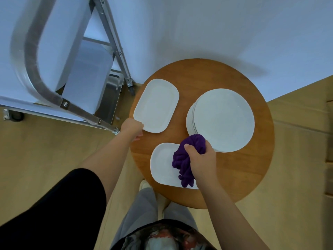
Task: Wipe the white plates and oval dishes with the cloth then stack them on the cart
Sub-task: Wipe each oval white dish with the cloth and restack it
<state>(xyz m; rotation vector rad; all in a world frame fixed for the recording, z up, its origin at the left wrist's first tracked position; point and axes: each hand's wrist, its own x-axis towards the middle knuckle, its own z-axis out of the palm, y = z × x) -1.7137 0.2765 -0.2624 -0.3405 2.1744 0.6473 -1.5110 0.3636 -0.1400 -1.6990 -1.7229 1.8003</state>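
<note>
A round wooden table [225,177] carries a stack of round white plates [223,120] at the right and two white oval dishes. My left hand [132,129] grips the near-left edge of the far oval dish [155,105]. My right hand [201,159] holds a bunched purple cloth [187,159] over the right end of the near oval dish [162,163]. The metal cart [81,83] stands to the left of the table, with its handle [28,56] close to the camera.
A white wall rises behind the table. Light wooden floor surrounds table and cart. The cart's frame post and a caster [130,87] stand right beside the table's left edge. My legs and shoes are below the table's near edge.
</note>
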